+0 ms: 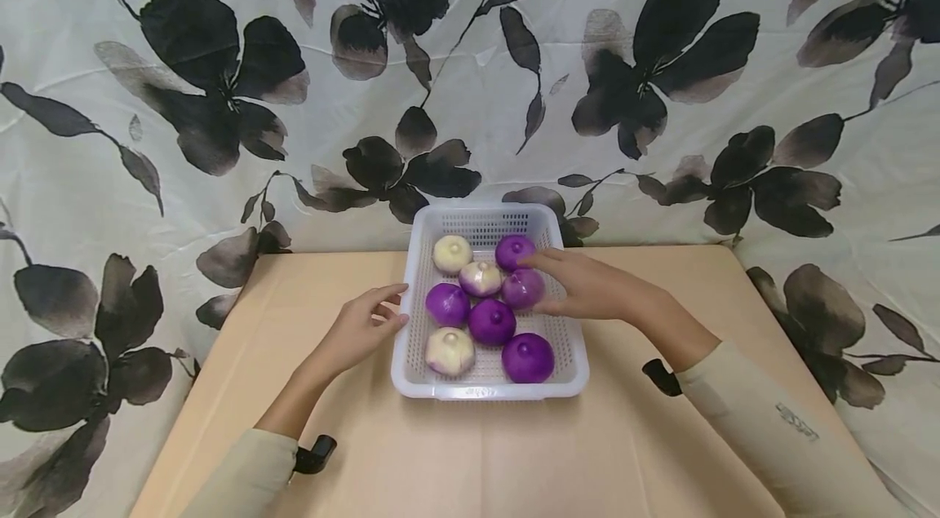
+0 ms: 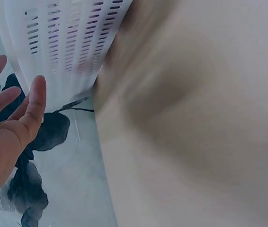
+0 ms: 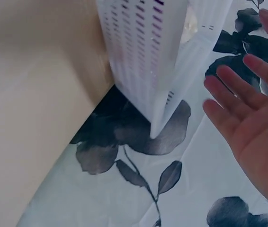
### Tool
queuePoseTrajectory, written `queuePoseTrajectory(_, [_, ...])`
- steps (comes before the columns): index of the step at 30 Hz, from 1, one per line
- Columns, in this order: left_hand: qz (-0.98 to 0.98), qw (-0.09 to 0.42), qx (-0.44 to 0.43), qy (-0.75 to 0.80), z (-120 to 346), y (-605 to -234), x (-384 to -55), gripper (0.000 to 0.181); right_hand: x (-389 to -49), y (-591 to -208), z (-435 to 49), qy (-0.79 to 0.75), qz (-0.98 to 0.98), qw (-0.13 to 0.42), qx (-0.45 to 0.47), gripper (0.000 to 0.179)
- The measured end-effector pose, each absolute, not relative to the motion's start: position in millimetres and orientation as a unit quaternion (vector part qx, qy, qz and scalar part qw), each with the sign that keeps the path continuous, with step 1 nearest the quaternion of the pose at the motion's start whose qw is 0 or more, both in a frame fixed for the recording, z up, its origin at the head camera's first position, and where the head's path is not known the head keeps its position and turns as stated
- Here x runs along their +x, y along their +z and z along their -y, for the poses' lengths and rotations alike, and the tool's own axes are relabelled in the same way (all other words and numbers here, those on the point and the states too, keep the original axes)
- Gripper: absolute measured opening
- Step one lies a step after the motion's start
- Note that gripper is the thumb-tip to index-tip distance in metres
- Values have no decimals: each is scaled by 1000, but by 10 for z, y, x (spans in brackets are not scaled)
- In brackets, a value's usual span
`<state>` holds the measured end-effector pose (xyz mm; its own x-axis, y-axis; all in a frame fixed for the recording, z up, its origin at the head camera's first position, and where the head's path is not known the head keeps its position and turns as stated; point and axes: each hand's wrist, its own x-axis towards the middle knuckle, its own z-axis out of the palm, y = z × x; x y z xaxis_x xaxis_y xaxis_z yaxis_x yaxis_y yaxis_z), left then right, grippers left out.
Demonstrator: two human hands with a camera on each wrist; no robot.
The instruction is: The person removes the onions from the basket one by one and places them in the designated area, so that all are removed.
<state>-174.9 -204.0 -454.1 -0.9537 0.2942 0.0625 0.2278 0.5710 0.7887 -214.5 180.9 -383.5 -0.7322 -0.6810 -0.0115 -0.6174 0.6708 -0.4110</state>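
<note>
While the basket [image 1: 488, 389] sits at the back of the desk [image 1: 470, 461], midway between the two sides, its long axis runs straight away from the person, one short side facing near and the other lying at the back edge by the flowered cloth [image 1: 507, 167]. Eight onions [image 1: 492, 322] lie in it, five purple and three paler. The near-left pale onion [image 1: 450, 352] has its nub pointing up and slightly to the far side; the far-left pale onion [image 1: 452, 254] also shows its nub on top.

The left hand [image 1: 363, 328] is beside the basket's left wall, thumb and fingers loosely bent and apart, with nothing in its grasp; whether the fingertips touch the rim I cannot tell. The right hand [image 1: 587, 285] reaches over the right rim, its fingers fairly straight and pointing left, above or against the far-right purple onion [image 1: 514, 251] and the glossy purple onion [image 1: 523, 289] just nearer. It grips neither, and contact is unclear. Both sleeves [image 1: 778, 420] are pale, with a black strap [image 1: 316, 455] at each wrist.
</note>
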Motion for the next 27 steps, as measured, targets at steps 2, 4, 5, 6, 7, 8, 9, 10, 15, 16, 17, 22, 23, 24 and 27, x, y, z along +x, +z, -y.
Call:
queuePoseTrajectory(2, [-880, 48, 138, 451, 2021, -4536, -1744, 54, -2150, -3813, -1775, -200, -904, 100, -364, 67])
queuePoseTrajectory(4, [-875, 59, 131, 463, 2007, -4537, -1742, 54, -2161, -3794, -1741, -211, -894, 120, -378, 62])
queuePoseTrajectory(5, [-872, 63, 127, 469, 2001, -4538, -1742, 54, -2165, -3782, -1723, -215, -888, 130, -384, 59])
queuePoseTrajectory(6, [-867, 69, 124, 478, 1997, -4540, -1742, 55, -2175, -3775, -1707, -219, -883, 141, -391, 57])
queuePoseTrajectory(7, [-863, 74, 122, 485, 1993, -4542, -1742, 55, -2187, -3772, -1692, -221, -877, 152, -398, 55])
queuePoseTrajectory(8, [-859, 78, 119, 491, 1992, -4544, -1743, 56, -2200, -3770, -1676, -223, -871, 165, -405, 54])
queuePoseTrajectory(9, [-856, 82, 116, 497, 1991, -4546, -1745, 56, -2216, -3776, -1662, -223, -867, 178, -409, 53])
queuePoseTrajectory(10, [-853, 85, 113, 503, 1991, -4547, -1746, 56, -2230, -3779, -1646, -222, -863, 192, -412, 52])
queuePoseTrajectory(15, [-846, 93, 104, 515, 1999, -4536, -1748, 57, -2295, -3808, -1563, -200, -847, 272, -411, 49])
queuePoseTrajectory(16, [-846, 93, 105, 515, 2003, -4533, -1748, 57, -2303, -3810, -1541, -191, -846, 287, -407, 48])
queuePoseTrajectory(17, [-846, 91, 104, 515, 2006, -4530, -1747, 57, -2311, -3815, -1519, -180, -846, 299, -403, 47])
queuePoseTrajectory(22, [-848, 86, 104, 512, 2012, -4524, -1748, 57, -2339, -3870, -1391, -117, -849, 357, -372, 46])
queuePoseTrajectory(23, [-848, 87, 101, 513, 2009, -4522, -1747, 56, -2343, -3888, -1371, -108, -848, 367, -367, 45])
queuePoseTrajectory(24, [-848, 87, 101, 512, 2005, -4522, -1748, 56, -2344, -3909, -1352, -100, -846, 378, -363, 45])
queuePoseTrajectory(27, [-847, 93, 101, 513, 2002, -4523, -1749, 57, -2341, -3962, -1322, -85, -840, 401, -355, 45])
